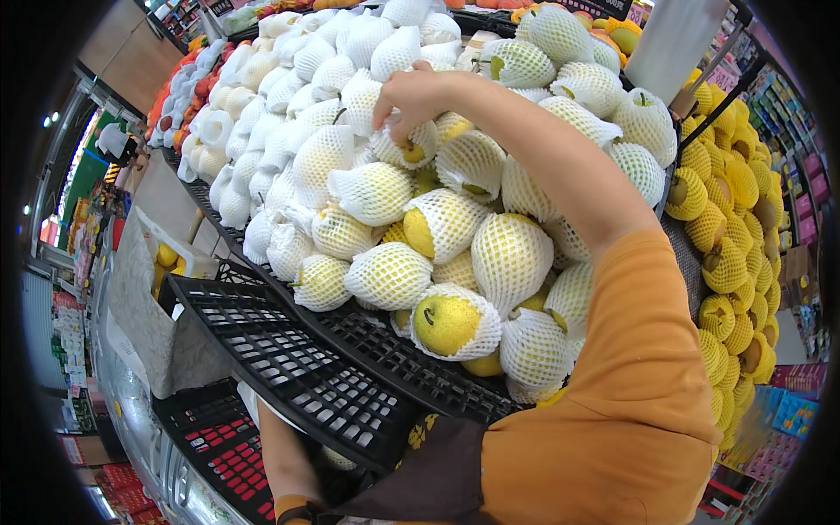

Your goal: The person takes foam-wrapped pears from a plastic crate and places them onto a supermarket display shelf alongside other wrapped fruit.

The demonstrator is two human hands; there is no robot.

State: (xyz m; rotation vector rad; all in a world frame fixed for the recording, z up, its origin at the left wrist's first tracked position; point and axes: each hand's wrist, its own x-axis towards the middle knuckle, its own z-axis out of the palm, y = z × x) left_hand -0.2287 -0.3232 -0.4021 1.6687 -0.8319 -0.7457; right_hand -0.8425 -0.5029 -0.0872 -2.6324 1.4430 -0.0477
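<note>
My right arm, in an orange sleeve, reaches across a sloping display of pears in white foam nets. At the upper middle, my right hand (413,98) has its fingers curled over a netted pear (415,149) with its yellow end showing. Pears wrapped more fully in white (325,154) lie to the left of that hand. Nearer me is a yellow pear (447,323), partly bare in its net. My left forearm (283,446) runs up under a tilted black plastic crate (295,354); the left hand is hidden behind it.
Slatted black edging (407,361) borders the pile in front. To the right are fruits in yellow foam nets (728,190). A foam box with yellow fruit (169,257) stands at left, above another black crate (216,440). Farther off is a person (117,143).
</note>
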